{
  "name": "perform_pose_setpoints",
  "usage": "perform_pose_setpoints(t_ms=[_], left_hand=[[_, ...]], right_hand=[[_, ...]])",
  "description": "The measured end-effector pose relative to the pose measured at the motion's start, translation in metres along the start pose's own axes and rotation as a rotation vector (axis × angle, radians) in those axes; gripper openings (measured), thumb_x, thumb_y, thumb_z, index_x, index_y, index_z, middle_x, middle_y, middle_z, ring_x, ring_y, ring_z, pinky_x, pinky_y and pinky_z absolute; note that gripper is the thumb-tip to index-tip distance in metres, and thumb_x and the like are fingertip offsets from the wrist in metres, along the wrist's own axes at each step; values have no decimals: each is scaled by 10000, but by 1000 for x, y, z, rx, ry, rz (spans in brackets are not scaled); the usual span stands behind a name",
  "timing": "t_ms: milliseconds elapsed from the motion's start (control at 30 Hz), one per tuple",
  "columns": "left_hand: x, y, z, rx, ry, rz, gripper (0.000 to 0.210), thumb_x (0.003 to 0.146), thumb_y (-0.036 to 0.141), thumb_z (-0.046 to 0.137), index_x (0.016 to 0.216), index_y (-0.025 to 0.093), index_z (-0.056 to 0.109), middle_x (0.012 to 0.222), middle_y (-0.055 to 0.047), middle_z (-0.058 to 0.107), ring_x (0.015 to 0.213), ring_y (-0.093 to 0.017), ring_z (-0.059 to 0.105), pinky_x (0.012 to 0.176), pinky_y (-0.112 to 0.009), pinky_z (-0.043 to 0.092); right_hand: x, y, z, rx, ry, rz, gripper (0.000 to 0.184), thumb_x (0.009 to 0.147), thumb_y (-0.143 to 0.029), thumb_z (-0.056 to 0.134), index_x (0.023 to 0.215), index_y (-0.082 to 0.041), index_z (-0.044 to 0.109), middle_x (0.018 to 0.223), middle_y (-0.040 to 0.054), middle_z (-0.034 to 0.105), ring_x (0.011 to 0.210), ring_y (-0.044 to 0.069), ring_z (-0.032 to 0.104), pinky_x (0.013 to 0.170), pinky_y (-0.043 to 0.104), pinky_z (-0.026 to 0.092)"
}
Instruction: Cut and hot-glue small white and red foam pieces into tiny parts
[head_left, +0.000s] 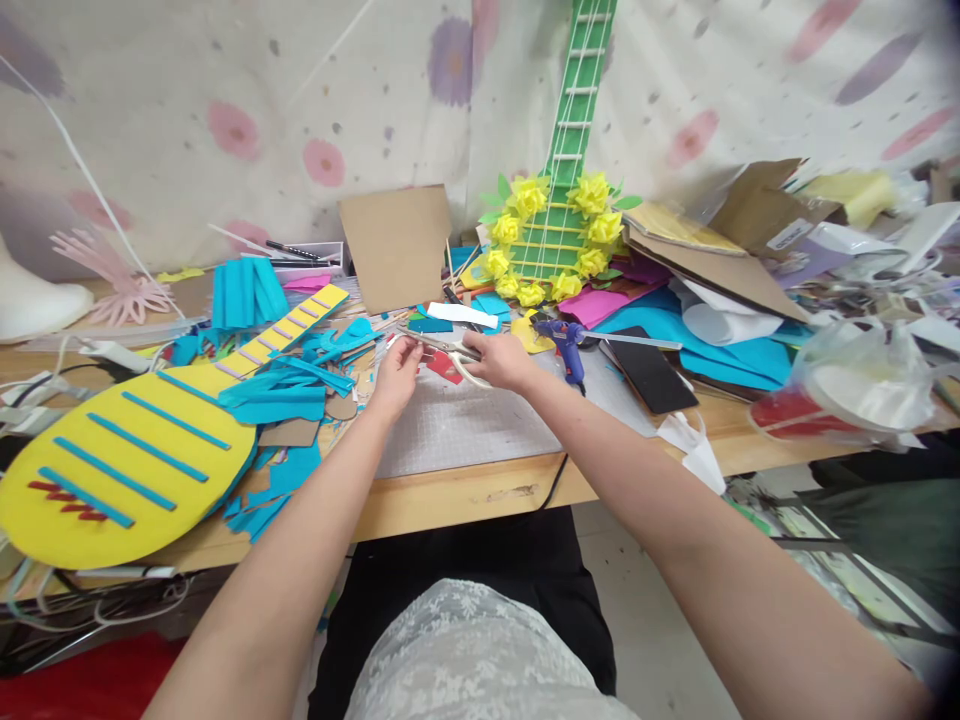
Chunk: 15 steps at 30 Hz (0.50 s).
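Observation:
My right hand point(498, 361) is closed around the white-handled scissors point(456, 352), whose blades point left over the grey cutting mat point(465, 430). At the blade tips, the thumb and fingers of my left hand point(397, 375) are pinched together. Whatever sits in that pinch is too small to make out. A red piece of paper point(444, 368) lies just below the scissors, between both hands. Beyond them are a white strip point(463, 316) and some blue scraps. To the right of my right hand, a blue glue gun point(568, 352) rests on the mat.
On the left lies a yellow cardboard guitar point(127, 455) with blue strips, beside blue paper scraps point(289, 480). A green guitar point(551, 240) with yellow flowers stands against the back. A black phone point(651, 370), stacked paper and a red-and-white bucket point(832, 395) are on the right.

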<state>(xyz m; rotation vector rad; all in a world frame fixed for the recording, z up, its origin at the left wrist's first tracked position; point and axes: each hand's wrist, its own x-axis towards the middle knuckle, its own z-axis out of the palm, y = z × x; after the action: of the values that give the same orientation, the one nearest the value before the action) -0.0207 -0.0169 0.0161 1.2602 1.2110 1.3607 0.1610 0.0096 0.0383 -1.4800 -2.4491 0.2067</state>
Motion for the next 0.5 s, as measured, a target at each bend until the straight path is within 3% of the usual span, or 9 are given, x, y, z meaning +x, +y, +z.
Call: perform_pose_setpoints(t_ms=[167, 300, 500], left_hand=[[0, 1, -4, 15, -30, -7, 155, 823, 339, 528, 830, 186, 553, 836, -31, 659, 724, -118, 611, 632, -225, 433], [1, 1, -3, 24, -41, -5, 149, 822, 330, 530, 815, 184, 559, 829, -32, 658, 745, -121, 612, 640, -225, 432], [5, -4, -5, 62, -13, -14, 124, 805, 304, 546, 816, 183, 570, 817, -27, 648, 755, -132, 608, 624, -228, 437]], right_hand=[[1, 3, -4, 96, -40, 51, 472, 746, -667, 486, 875, -215, 529, 780, 20, 640, 676, 160, 542, 552, 233, 245], [-2, 1, -11, 168, -104, -37, 489, 731, -665, 503, 902, -207, 505, 836, 31, 638, 679, 154, 539, 556, 227, 266], [-3, -2, -12, 143, -90, -77, 471, 740, -646, 497, 893, -201, 512, 829, 39, 638, 679, 153, 546, 560, 229, 269]])
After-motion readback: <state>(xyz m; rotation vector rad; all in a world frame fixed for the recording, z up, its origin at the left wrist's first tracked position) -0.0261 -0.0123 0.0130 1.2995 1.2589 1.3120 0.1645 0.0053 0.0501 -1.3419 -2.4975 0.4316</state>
